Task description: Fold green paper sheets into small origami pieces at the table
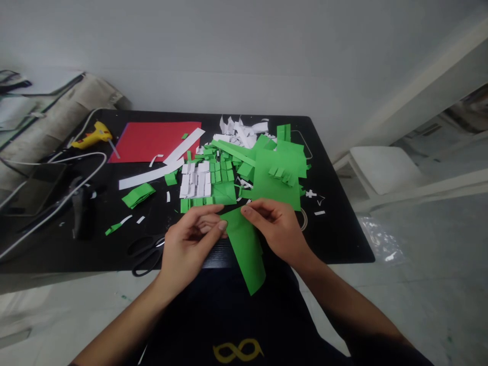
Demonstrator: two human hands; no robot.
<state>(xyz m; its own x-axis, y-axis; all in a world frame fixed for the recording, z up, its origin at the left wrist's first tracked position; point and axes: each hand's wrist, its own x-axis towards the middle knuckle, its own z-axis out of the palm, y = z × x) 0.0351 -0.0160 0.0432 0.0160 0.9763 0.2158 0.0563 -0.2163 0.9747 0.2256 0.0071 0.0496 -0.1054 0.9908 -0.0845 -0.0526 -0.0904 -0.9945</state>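
Observation:
A long piece of green paper [247, 249] hangs over the near edge of the black table [335, 229], and both hands pinch its top end. My left hand [190, 241] grips the left side with thumb and fingers closed on it. My right hand [272, 226] holds the right side the same way. Just beyond the hands lies a heap of cut green paper [272, 175] and folded white strips [196, 183]. Black scissors [147, 254] rest on the table left of my left hand.
A red sheet [152, 140] lies at the back left, with a long white strip [152, 175] across it. A yellow glue gun [93, 134] and white cables [57, 188] sit at the far left. A white chair [381, 170] stands to the right of the table.

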